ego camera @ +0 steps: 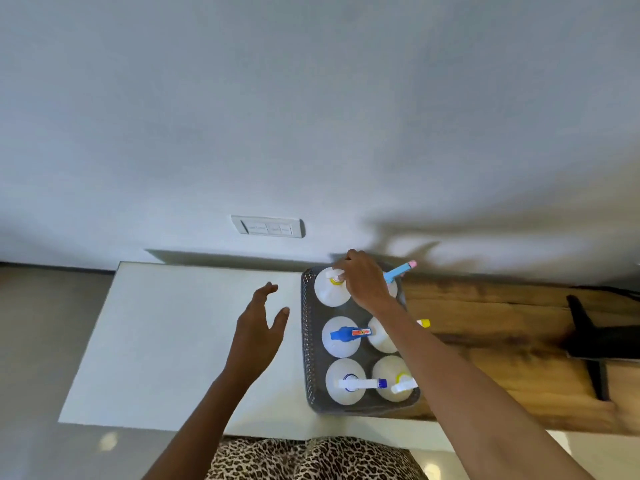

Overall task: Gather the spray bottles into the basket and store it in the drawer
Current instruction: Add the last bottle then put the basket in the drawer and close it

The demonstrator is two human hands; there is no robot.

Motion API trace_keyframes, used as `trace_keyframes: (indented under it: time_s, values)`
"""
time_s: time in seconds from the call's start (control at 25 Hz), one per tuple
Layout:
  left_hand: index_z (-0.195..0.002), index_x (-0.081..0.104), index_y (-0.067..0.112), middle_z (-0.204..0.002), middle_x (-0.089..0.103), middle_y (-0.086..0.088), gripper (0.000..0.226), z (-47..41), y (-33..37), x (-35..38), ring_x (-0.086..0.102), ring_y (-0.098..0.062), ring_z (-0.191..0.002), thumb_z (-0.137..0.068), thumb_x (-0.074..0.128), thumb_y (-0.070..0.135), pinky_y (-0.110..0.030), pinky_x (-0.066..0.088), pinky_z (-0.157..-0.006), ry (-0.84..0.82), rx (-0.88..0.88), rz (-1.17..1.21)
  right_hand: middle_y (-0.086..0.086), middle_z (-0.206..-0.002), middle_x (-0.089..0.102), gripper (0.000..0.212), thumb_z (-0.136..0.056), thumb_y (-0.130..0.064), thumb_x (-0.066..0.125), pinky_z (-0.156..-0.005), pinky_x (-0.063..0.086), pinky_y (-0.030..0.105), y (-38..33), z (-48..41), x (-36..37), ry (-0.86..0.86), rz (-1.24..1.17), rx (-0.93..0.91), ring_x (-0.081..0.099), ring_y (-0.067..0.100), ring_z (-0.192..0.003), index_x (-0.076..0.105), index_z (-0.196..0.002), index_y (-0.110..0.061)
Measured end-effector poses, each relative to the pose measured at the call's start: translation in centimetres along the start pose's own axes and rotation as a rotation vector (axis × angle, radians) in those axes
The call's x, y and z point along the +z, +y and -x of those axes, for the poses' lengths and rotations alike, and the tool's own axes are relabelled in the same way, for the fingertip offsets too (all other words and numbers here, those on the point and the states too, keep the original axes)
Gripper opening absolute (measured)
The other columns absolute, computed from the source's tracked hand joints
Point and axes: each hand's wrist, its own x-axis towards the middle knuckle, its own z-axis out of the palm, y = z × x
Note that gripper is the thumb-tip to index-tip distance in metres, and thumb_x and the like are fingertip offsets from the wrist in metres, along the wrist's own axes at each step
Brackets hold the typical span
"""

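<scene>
A dark grey perforated basket stands on the white cabinet top, holding several white spray bottles upright in two rows. My right hand reaches over the basket's far end and grips the spray head of the far left bottle, which has a yellow collar. A bottle with a light blue and pink nozzle stands just right of that hand. The blue-headed bottle sits in the middle row. My left hand hovers open above the white top, left of the basket, holding nothing. No drawer is in view.
A wooden surface joins the white top on the right, with the basket straddling the seam. A black angular object lies on the wood at the far right. A wall switch plate is mounted behind. Grey floor lies left.
</scene>
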Motion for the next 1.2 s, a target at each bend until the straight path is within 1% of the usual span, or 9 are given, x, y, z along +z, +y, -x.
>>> trace_keyframes:
  time_s: [0.16, 0.24, 0.32, 0.56, 0.72, 0.84, 0.96, 1.08, 1.2]
  values:
    - [-0.125, 0.044, 0.012, -0.136, 0.051, -0.008, 0.040, -1.2, -0.8, 0.7, 0.047, -0.024, -0.126, -0.087, 0.057, 0.015, -0.032, 0.037, -0.100, -0.007, -0.026, -0.014, 0.012, -0.119, 0.058, 0.028, -0.088, -0.005, 0.054, -0.090, 0.044, 0.035, 0.9, -1.4, 2.3, -0.059, 0.060, -0.015, 0.052, 0.028, -0.112, 0.063, -0.114, -0.012]
    - [-0.124, 0.045, 0.011, -0.136, 0.051, -0.008, 0.040, -1.2, -1.0, 1.0, 0.047, -0.023, -0.126, -0.086, 0.057, 0.013, -0.031, 0.037, -0.100, -0.004, -0.029, -0.015, 0.011, -0.121, 0.058, 0.028, -0.089, -0.007, 0.054, -0.091, 0.046, 0.035, 1.2, -1.7, 3.0, -0.095, 0.052, -0.012, 0.053, 0.028, -0.113, 0.063, -0.116, -0.012]
    - [-0.123, 0.045, 0.011, -0.136, 0.051, -0.009, 0.039, -1.1, -1.3, 1.2, 0.047, -0.023, -0.126, -0.086, 0.058, 0.012, -0.032, 0.037, -0.101, -0.004, -0.051, -0.017, 0.011, -0.120, 0.058, 0.031, -0.090, -0.008, 0.055, -0.091, 0.046, 0.036, 1.5, -1.7, 3.6, -0.109, 0.029, -0.003, 0.053, 0.029, -0.112, 0.061, -0.119, -0.013]
    - [-0.123, 0.046, 0.015, -0.135, 0.052, -0.008, 0.038, -0.8, -1.7, 1.7, 0.047, -0.024, -0.125, -0.087, 0.057, 0.013, -0.038, 0.040, -0.100, -0.018, -0.097, 0.006, 0.012, -0.112, 0.060, 0.032, -0.088, -0.010, 0.061, -0.086, 0.048, 0.036, 1.9, -1.0, 4.2, -0.086, -0.066, 0.051, 0.055, 0.028, -0.108, 0.061, -0.119, -0.014]
    - [-0.122, 0.047, 0.014, -0.135, 0.051, -0.008, 0.037, -0.8, -1.7, 1.8, 0.047, -0.024, -0.125, -0.087, 0.057, 0.013, -0.037, 0.040, -0.100, -0.071, -0.058, 0.003, 0.011, -0.116, 0.060, 0.037, -0.087, -0.018, 0.063, -0.090, 0.046, 0.035, 2.0, 0.2, 3.4, -0.033, -0.087, 0.043, 0.054, 0.027, -0.110, 0.058, -0.123, -0.014]
    - [-0.122, 0.047, 0.014, -0.133, 0.053, -0.009, 0.037, -1.6, -1.7, 1.7, 0.049, -0.025, -0.124, -0.087, 0.057, 0.014, -0.035, 0.040, -0.098, -0.110, -0.012, -0.017, 0.012, -0.115, 0.062, 0.038, -0.084, -0.018, 0.066, -0.092, 0.044, 0.037, 1.0, 2.3, 1.8, 0.139, -0.197, 0.090, 0.054, 0.029, -0.110, 0.059, -0.120, -0.009]
    - [-0.122, 0.048, 0.014, -0.130, 0.056, -0.008, 0.036, -2.6, -2.2, 1.9, 0.051, -0.025, -0.121, -0.087, 0.057, 0.015, -0.031, 0.039, -0.094, -0.208, 0.069, -0.048, 0.014, -0.108, 0.066, 0.026, -0.083, -0.013, 0.068, -0.092, 0.048, 0.043, -0.4, 6.2, 1.0, 0.424, -0.289, 0.213, 0.057, 0.031, -0.106, 0.066, -0.107, -0.006]
    - [-0.120, 0.049, 0.012, -0.126, 0.059, -0.010, 0.035, -3.9, -2.8, 1.9, 0.052, -0.028, -0.118, -0.087, 0.057, 0.016, -0.033, 0.041, -0.092, -0.299, 0.145, -0.086, 0.014, -0.110, 0.065, 0.018, -0.083, -0.006, 0.067, -0.093, 0.045, 0.038, -1.7, 11.4, 1.7, 0.756, -0.402, 0.455, 0.055, 0.027, -0.108, 0.068, -0.102, -0.005]
    - [-0.119, 0.050, 0.010, -0.126, 0.059, -0.010, 0.034, -6.0, -3.5, 2.3, 0.053, -0.028, -0.118, -0.087, 0.057, 0.014, -0.031, 0.039, -0.091, -0.361, 0.212, -0.121, 0.010, -0.115, 0.061, 0.022, -0.085, -0.003, 0.063, -0.096, 0.042, 0.027, -2.3, 16.1, 4.0, 1.017, -0.649, 0.792, 0.053, 0.019, -0.110, 0.064, -0.107, -0.006]
